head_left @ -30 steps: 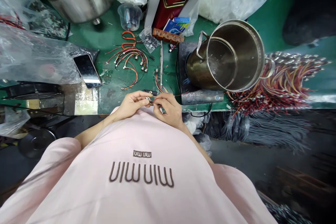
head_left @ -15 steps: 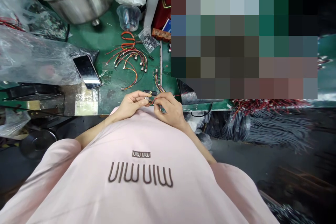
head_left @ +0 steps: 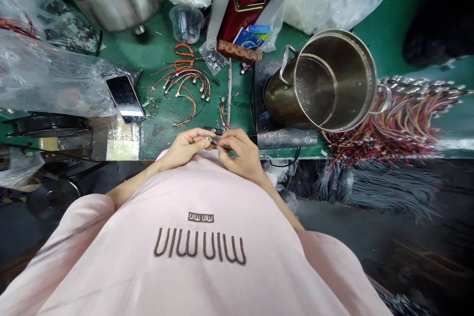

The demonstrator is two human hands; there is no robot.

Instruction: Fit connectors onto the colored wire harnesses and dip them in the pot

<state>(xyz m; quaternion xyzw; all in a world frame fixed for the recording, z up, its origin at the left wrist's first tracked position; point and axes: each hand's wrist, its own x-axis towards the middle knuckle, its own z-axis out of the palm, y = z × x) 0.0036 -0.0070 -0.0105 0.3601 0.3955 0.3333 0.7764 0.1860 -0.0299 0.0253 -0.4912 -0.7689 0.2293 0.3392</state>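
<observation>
My left hand pinches a small metal-bodied connector at the bench's front edge, close to my body. From the right, my right hand has thumb and forefinger closed on thin wires at that connector. The fingertips hide most of the piece. Just beyond them lies a black pen-like tool, partly covered. A wire harness with a connector at its end lies past my right fingers. Farther off is a loose group of red, yellow, black and white wire harnesses, beside orange-handled scissors.
A phone lies left, by plastic bags. A steel basin and clear tub stand behind. At right, a tall steel pot sits near a large pile of wire harnesses. Grey cables hang below the bench edge.
The view has shifted slightly, and the pixelated patch at upper right is gone, showing the pot and wire pile. Both hands keep nearly the same hold on the connector and wires.
</observation>
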